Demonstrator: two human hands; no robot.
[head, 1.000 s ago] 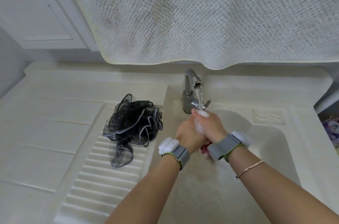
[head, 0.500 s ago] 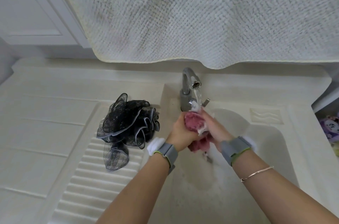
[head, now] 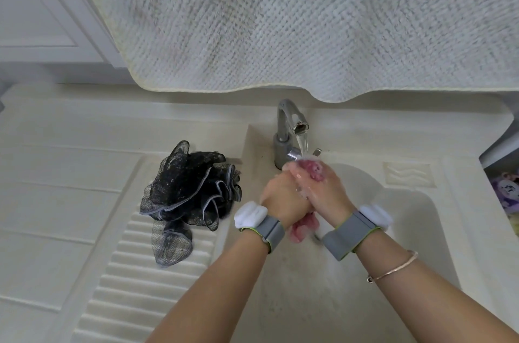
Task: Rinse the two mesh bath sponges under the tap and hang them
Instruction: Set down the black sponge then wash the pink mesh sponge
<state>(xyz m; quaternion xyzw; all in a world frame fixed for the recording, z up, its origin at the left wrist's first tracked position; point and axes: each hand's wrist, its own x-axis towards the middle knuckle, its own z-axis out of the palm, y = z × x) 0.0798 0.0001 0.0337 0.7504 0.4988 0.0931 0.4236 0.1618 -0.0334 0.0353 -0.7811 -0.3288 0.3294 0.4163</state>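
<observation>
Both hands squeeze a soft pink mesh sponge (head: 311, 170) under the thin stream from the curved metal tap (head: 286, 129). The left hand (head: 283, 198) and right hand (head: 327, 192) press together, fingers curled tight around it; a crumpled pink tail hangs below the wrists. The frilly black mesh sponge (head: 188, 188) lies on the ribbed cream drainboard (head: 132, 281), beside the smooth sink (head: 407, 230).

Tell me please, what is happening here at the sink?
A person squeezes a pink mesh sponge between the left hand and the right hand, under water running from the tap. The black mesh sponge lies on the ribbed drainboard beside the basin, untouched. Nothing is hung yet.
</observation>
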